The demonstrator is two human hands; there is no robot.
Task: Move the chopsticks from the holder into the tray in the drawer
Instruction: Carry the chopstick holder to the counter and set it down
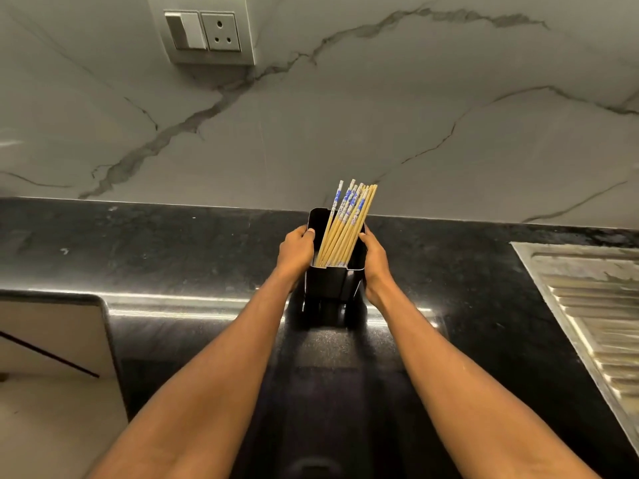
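A black rectangular holder [333, 283] stands on the dark countertop, near the marble back wall. Several wooden chopsticks [345, 226] with blue-and-white patterned tops lean to the right inside it, their tops sticking out above the rim. My left hand [295, 252] grips the holder's left side, thumb over the rim. My right hand [375, 261] grips its right side. No drawer or tray is in view.
The black granite countertop [193, 250] runs left to right. A steel sink drainboard [594, 305] lies at the right. A light-coloured cutout [52, 340] lies at the lower left. A switch and socket plate [204, 31] is on the marble wall.
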